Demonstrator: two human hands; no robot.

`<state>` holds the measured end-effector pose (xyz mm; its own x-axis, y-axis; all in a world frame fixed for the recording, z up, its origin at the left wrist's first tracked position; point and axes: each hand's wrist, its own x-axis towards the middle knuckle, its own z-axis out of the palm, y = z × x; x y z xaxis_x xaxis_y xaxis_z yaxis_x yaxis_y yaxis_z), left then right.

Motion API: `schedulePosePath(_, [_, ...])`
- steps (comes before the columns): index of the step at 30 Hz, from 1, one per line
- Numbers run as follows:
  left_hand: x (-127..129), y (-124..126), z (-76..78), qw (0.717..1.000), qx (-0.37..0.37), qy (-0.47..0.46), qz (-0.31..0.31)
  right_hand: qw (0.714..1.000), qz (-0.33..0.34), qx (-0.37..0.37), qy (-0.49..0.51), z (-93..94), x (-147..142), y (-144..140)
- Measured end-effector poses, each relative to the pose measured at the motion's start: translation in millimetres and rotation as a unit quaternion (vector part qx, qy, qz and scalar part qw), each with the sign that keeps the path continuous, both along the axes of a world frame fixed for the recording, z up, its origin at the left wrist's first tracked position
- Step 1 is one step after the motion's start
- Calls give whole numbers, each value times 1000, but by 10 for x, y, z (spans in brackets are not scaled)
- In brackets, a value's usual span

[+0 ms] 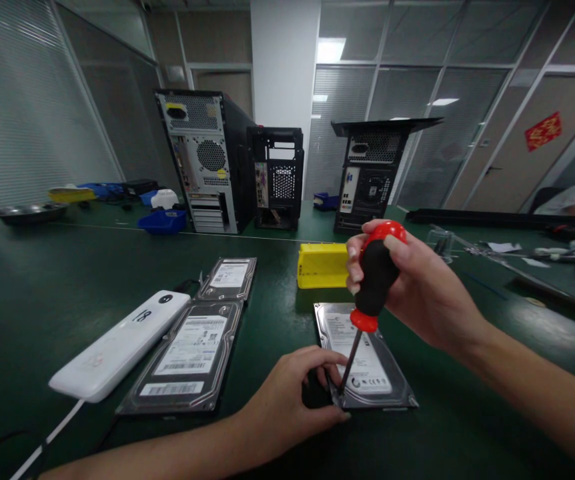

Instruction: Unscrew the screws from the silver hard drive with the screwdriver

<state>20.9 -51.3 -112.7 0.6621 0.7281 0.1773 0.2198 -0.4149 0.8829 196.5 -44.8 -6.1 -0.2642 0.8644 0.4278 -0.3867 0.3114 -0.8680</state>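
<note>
My right hand (417,287) grips a screwdriver (375,277) with a black and red handle, held nearly upright. Its tip rests on the near left corner of a hard drive (372,363) lying label up on the green table (57,287). My left hand (292,400) steadies that drive at its near left corner, thumb and fingers curled around the edge beside the tip. Two more hard drives lie to the left: a near one (187,360) and a far one (230,277).
A white power bank (117,347) with a cable lies far left. A yellow box (322,265) sits behind the worked drive. Three computer towers (207,160) (277,177) (372,173) stand at the back, with blue bins (162,220) and tools at right (517,257).
</note>
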Motion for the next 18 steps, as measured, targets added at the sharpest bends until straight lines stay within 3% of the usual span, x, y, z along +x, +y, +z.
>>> schedulePosePath(14, [7,11,27,1000,-1,11,-4,1000,17,-20,6,10,44,-81])
schedulePosePath(18, [4,21,14,1000,-3,7,-7,1000,-9,-23,1,-13,71,-35])
